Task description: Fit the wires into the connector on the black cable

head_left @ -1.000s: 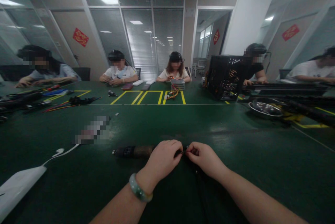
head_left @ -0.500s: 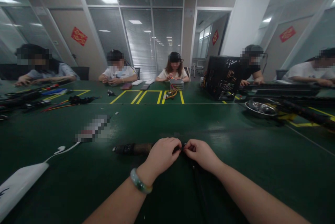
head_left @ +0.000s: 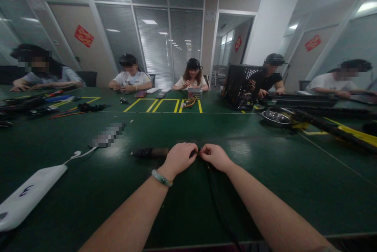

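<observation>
A dark electric screwdriver (head_left: 157, 153) lies across the green table, its metal bit end pointing left. My left hand (head_left: 180, 157), with a jade-coloured bangle on the wrist, is closed over the tool's rear part and hides it. Close beside it, my right hand (head_left: 216, 157) is closed in a pinch at the screwdriver's right end. A black cable (head_left: 216, 199) runs from under the right hand down to the table's near edge. The fingertips nearly meet, and the joint between tool and cable is too small and covered to make out.
At left a white power bank (head_left: 32, 193) is wired to a blurred-out phone (head_left: 108, 135). Cable bundles (head_left: 91, 107) lie beyond. A metal bowl (head_left: 277, 117), a black computer case (head_left: 243, 87) and a power supply unit (head_left: 194, 94) stand farther off. Several people sit across the table.
The view has shifted, so my hands and the screwdriver appear higher, and more of the cable and near table edge shows. Both hands keep their closed grip at the tool's right end.
</observation>
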Demonstrator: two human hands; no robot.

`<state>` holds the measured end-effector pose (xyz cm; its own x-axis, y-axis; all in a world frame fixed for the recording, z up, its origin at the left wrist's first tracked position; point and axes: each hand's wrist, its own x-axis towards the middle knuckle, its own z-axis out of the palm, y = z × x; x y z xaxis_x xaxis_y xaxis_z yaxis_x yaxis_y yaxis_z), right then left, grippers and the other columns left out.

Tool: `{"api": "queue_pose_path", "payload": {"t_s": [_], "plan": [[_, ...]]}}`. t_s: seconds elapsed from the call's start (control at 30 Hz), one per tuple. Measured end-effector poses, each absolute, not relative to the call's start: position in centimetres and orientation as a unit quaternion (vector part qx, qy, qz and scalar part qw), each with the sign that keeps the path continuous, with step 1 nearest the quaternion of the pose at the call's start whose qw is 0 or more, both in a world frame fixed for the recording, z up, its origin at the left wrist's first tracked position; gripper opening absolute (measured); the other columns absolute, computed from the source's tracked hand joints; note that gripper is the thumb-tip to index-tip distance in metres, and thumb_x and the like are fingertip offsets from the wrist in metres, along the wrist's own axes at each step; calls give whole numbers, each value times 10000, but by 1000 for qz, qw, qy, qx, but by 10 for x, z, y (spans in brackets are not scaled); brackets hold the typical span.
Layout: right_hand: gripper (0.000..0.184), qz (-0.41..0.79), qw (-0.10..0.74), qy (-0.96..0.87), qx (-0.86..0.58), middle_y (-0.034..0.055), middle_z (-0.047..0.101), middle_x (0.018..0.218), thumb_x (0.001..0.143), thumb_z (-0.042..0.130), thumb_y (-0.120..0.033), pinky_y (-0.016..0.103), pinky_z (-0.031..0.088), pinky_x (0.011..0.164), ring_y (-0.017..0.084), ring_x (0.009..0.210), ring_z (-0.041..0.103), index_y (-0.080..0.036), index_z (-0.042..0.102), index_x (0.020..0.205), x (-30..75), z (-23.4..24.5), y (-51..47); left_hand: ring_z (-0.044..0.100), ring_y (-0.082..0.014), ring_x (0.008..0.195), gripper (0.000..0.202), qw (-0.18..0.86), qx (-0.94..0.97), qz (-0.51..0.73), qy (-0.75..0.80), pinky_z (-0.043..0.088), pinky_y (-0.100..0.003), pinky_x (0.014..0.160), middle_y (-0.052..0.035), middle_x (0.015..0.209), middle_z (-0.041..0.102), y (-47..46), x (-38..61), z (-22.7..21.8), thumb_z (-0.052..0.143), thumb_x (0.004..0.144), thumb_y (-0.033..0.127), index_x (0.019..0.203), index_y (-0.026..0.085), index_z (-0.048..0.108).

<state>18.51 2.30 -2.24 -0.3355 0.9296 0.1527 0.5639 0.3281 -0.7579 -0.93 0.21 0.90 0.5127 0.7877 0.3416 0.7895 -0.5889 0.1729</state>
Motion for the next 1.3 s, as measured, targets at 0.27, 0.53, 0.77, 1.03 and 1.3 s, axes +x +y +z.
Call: {"api": "queue_pose_path", "payload": {"t_s": [0.27, 0.53, 0.77, 1.03, 1.3], "plan": [[127, 289, 306, -760, -495, 0, 657, 711, 767, 616, -259, 198, 387, 553, 120, 625, 566, -156, 673, 815, 185, -24, 23, 586, -189, 864, 117, 14, -870, -192, -455, 422, -322, 831, -31, 920, 633, -3, -8, 12, 527, 871, 260, 946, 207, 598], [140, 285, 300, -763, -496, 1, 657, 711, 780, 605, -275, 202, 381, 549, 121, 622, 568, -154, 672, 804, 184, -21, 21, 589, -186, 866, 125, 6, -865, -190, -465, 427, -320, 816, -29, 929, 635, -4, -8, 13, 526, 873, 278, 945, 212, 604], [142, 293, 301, -764, -491, 1, 664, 722, 783, 607, -288, 206, 390, 549, 122, 617, 572, -163, 669, 806, 185, -23, 23, 587, -185, 855, 122, 2, -867, -196, -458, 421, -321, 805, -19, 923, 633, -4, -8, 14, 521, 870, 281, 943, 220, 597], [143, 303, 306, -760, -487, 3, 658, 714, 782, 613, -288, 203, 397, 563, 123, 632, 573, -157, 665, 806, 186, -25, 25, 592, -196, 873, 113, 7, -864, -201, -461, 421, -327, 817, -19, 910, 636, -3, -8, 12, 547, 860, 273, 945, 221, 601], [144, 329, 302, -753, -484, 9, 663, 722, 791, 613, -284, 201, 407, 549, 124, 628, 585, -150, 662, 816, 187, -22, 24, 591, -188, 871, 113, -4, -865, -192, -464, 427, -328, 815, -14, 914, 633, 0, -9, 12, 552, 868, 287, 948, 222, 596]]}}
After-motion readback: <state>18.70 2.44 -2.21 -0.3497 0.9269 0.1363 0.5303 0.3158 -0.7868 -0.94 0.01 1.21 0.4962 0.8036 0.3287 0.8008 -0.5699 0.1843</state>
